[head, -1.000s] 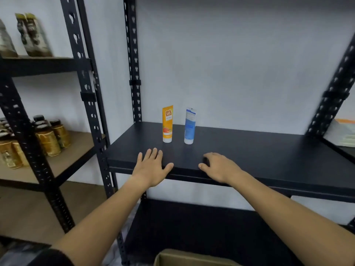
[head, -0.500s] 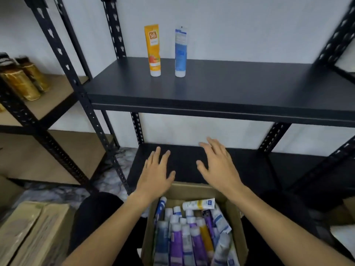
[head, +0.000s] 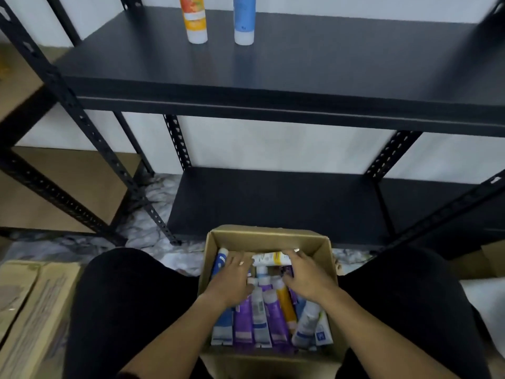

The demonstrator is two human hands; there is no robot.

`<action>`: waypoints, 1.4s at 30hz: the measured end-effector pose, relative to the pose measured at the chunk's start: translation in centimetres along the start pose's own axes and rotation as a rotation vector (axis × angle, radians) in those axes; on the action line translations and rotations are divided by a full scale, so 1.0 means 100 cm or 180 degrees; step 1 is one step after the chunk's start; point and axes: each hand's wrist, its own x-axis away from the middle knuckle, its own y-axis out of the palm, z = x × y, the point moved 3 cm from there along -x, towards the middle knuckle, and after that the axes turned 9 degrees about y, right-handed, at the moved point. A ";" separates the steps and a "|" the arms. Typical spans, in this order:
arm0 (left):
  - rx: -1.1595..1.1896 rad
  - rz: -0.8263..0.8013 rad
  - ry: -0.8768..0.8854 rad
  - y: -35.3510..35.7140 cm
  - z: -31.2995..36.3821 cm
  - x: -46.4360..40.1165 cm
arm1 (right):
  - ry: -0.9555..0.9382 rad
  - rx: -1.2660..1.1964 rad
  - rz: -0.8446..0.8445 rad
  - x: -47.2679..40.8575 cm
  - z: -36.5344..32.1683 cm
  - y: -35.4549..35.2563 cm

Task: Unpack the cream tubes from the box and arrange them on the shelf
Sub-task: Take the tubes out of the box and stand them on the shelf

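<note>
both your hands are down inside the cardboard box [head: 322,243], which stands on the floor between your knees, just in front of the bottom board of the black metal rack. your left hand [head: 231,280] lies over the tubes on the left side of the box, fingers spread and only a little bent; it touches the tubes but i cannot see it closing around any of them. your right hand [head: 306,274] is on the right side of the box, and its fingertips [head: 289,254] reach the white tube with a yellow band [head: 266,259], which lies crosswise at the far end of the box, on top of the others. whether these fingers already pinch it, i cannot tell, because the hand covers that end of the tube.

the other cream tubes [head: 262,315] lie lengthwise in the box, side by side, caps toward the rack: purple, blue, white and one orange. they are packed tight, so the loose crosswise tube is probably the easiest one to take first.

on the shelf [head: 355,64] above the box, two tubes already stand on their caps near the back left: an orange tube [head: 194,21] and a blue tube [head: 244,21], just beside each other but apart. i think the new tubes should continue this row to the right, standing on the cap in the same way. most of the task is still to do.
</note>
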 end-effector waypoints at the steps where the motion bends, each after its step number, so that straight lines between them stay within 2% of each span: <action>1: -0.0060 -0.0112 -0.0006 0.007 -0.003 -0.001 | 0.0005 0.0012 -0.0044 -0.002 0.000 0.005; 5: -0.0232 -0.0517 -0.0077 0.026 -0.011 -0.003 | 0.0001 0.0146 -0.0272 -0.009 0.003 0.028; 13: -0.0233 -0.0841 -0.0219 0.044 -0.024 -0.009 | -0.0079 0.0206 -0.0501 -0.026 0.006 0.050; 18: -0.0102 -0.0782 -0.0297 0.049 -0.024 -0.013 | -0.0103 0.0240 -0.0604 -0.030 0.004 0.061; 22: 0.0180 -0.0709 -0.0433 0.046 -0.026 -0.011 | -0.0177 0.0571 -0.0721 -0.029 -0.001 0.073; 33: 0.0442 -0.0463 -0.0560 0.031 -0.033 -0.001 | -0.0418 0.1061 -0.0683 -0.028 -0.019 0.090; 36: 0.0425 -0.0454 -0.0527 0.027 -0.031 0.000 | -0.0376 0.0956 -0.0617 -0.031 -0.021 0.085; 42: 0.0438 -0.0372 -0.0419 0.013 -0.026 0.006 | 0.0068 0.0297 -0.0953 -0.027 -0.018 0.060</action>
